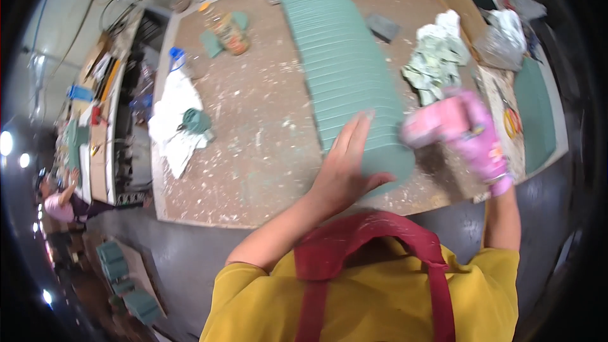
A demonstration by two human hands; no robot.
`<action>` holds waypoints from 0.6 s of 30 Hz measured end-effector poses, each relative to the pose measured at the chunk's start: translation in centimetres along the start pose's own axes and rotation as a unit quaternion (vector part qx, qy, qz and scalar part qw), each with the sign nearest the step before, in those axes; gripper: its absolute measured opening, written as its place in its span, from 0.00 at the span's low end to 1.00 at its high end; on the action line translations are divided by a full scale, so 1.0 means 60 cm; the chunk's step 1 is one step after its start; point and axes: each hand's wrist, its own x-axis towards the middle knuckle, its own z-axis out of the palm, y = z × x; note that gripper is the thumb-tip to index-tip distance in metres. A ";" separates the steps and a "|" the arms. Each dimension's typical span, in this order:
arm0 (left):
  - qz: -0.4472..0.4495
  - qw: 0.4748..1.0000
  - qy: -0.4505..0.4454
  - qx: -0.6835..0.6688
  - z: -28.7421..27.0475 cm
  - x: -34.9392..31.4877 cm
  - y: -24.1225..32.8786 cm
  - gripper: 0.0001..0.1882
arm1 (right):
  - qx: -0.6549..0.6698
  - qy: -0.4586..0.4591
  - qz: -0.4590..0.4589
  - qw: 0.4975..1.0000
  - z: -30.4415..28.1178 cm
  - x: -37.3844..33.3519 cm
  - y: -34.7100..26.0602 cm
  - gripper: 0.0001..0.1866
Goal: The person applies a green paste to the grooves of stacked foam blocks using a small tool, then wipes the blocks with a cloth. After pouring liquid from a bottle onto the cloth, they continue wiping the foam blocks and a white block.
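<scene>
A long sea-green padded panel (345,57) with rows of crosswise ridges lies lengthwise over the worktable, its rounded near end towards me. My left hand (345,168) is bare and rests on that near end, fingers stretched out and thumb apart. To the right of the panel's edge, my right hand (472,130) wears a pink patterned glove and is smeared by motion. Its fingers look curled around something pinkish, whose kind I cannot make out. A crumpled pale green-and-white cloth (437,57) lies just beyond the glove. Beside the panel sits a dark grey block (382,27).
On the brown, white-flecked worktable (253,120) stand a yellow-capped bottle (227,30) and a white cloth (180,114) at left. Orange-handled scissors (510,117), a plastic bag (503,41) and a green sheet (535,114) lie at right. Another person (60,199) works at far left.
</scene>
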 end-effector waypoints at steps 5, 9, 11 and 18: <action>-0.022 0.983 -0.181 -0.002 0.025 0.015 -0.004 0.42 | -0.002 -0.112 -0.103 0.988 0.051 -0.025 -0.047 0.31; -0.127 0.976 -0.176 -0.008 -0.003 0.002 0.028 0.37 | -0.016 -0.115 -0.099 0.988 0.061 -0.033 -0.033 0.29; -0.259 0.914 -0.254 -0.184 -0.026 -0.005 0.014 0.35 | -0.005 -0.171 -0.288 0.942 0.050 -0.019 -0.024 0.24; -0.319 0.877 -0.120 -0.338 -0.118 -0.076 -0.078 0.38 | -0.131 -0.009 -0.033 0.991 -0.005 -0.016 0.117 0.26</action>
